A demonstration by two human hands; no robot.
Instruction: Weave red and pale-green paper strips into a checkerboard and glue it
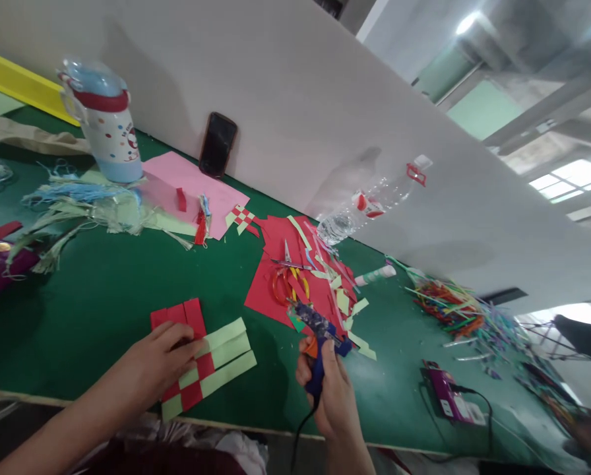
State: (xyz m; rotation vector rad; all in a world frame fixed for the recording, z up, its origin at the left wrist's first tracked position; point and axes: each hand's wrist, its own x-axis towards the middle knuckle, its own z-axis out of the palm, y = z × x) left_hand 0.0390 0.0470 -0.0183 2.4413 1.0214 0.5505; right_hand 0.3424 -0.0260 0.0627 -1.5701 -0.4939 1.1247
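Bordering a pale wall [285, 132], the green table [102, 284] bears woven paper [205, 365].

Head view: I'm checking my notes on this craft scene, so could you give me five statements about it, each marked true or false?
1. The right hand holds a blue glue gun. True.

2. The left hand is on the woven paper strips. True.

3. The scissors lie on pink paper. False: the scissors lie on red paper.

4. The glue gun is touching the woven paper strips. False: the glue gun is apart from them, with green table between.

5. In the picture, the flask stands to the right of the phone. False: the flask is to the left of the phone.
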